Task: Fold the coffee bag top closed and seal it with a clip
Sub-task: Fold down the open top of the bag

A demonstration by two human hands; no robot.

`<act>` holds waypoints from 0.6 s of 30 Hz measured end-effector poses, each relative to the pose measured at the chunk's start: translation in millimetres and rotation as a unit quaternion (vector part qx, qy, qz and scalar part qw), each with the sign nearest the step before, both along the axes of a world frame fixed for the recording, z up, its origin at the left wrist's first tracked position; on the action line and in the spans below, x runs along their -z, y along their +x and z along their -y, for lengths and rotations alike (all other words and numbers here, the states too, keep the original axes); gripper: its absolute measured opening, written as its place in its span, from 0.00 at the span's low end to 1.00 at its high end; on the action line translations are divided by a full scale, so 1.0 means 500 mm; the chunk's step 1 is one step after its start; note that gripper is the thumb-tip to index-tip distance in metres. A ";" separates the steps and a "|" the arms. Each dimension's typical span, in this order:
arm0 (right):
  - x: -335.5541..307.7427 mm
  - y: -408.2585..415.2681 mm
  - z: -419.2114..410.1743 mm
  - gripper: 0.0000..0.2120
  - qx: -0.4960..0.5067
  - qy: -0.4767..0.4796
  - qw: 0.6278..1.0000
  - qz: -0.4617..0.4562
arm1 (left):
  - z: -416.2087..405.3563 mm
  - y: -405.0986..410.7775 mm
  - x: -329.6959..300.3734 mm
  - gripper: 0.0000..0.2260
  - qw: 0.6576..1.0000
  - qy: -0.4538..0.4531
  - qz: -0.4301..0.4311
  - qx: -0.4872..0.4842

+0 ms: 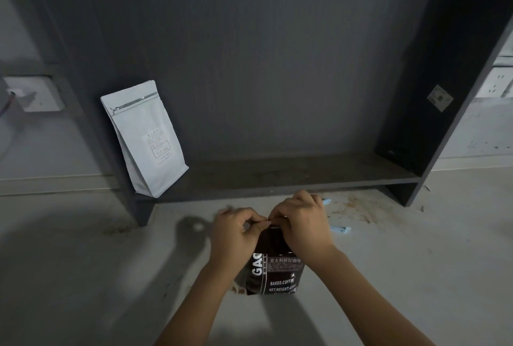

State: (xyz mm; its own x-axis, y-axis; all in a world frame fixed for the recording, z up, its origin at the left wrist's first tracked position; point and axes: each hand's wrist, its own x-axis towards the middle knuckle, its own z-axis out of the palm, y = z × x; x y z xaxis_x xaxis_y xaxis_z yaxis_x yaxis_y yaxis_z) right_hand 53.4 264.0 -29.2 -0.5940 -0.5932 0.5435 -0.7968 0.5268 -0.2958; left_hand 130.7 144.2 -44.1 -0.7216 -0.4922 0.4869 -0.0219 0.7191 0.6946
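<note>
A dark brown coffee bag (273,273) with white lettering stands upright on the pale floor in front of me. My left hand (234,234) pinches the left side of its top edge. My right hand (301,223) pinches the right side, fingers curled over the top. The bag's mouth is hidden behind my fingers. A light blue clip (340,229) lies on the floor just right of my right hand, and another light blue piece (326,201) pokes out behind my right knuckles.
A white zip-top pouch (145,137) leans at the left end of a dark grey shelf unit (277,176). Brown coffee stains (358,208) mark the floor to the right. Wall sockets sit at far left and far right.
</note>
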 end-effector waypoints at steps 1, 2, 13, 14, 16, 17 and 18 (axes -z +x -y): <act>0.003 0.000 -0.001 0.06 0.012 0.000 1.000 -0.009 | -0.003 0.001 -0.004 0.04 1.000 -0.010 -0.001 -0.006; 0.006 0.000 0.000 0.06 0.023 -0.002 1.000 -0.018 | -0.005 0.001 -0.007 0.04 1.000 -0.018 -0.003 -0.010; 0.012 -0.033 -0.056 0.07 0.050 -0.040 0.998 0.022 | 0.016 0.013 0.002 0.06 0.999 0.042 0.024 0.016; 0.015 -0.035 -0.053 0.07 0.052 -0.030 0.998 0.021 | 0.015 0.011 0.003 0.05 0.999 0.045 0.023 0.018; 0.017 -0.032 -0.046 0.08 0.053 -0.027 0.998 0.027 | 0.011 0.010 0.004 0.09 0.995 0.092 0.013 0.022; 0.018 -0.029 -0.044 0.09 0.051 -0.030 0.998 0.035 | 0.014 0.009 0.008 0.11 0.993 0.118 0.011 0.026; 0.018 -0.027 -0.045 0.09 0.047 -0.037 0.997 0.040 | 0.016 0.008 0.013 0.12 0.990 0.139 0.011 0.035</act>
